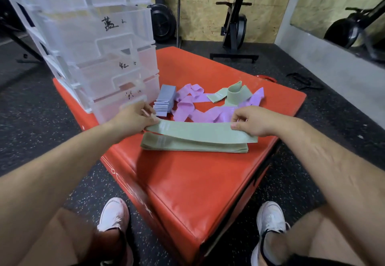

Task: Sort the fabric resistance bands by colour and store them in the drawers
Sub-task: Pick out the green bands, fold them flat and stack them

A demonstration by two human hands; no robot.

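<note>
Hands, left (pixel 135 117) and right (pixel 253 122), gripping green band (pixel 200 131) ends; handwritten drawer (pixel 116 98) labels illegible.

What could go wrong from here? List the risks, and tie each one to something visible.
1. The green band, held at its ends by the left hand and right hand, may land askew on the green stack and topple it.
2. The loose green bands lie tangled with the purple bands, so pulling one could drag the other along.
3. The folded blue stack stands beside the left hand and could get knocked.
</note>
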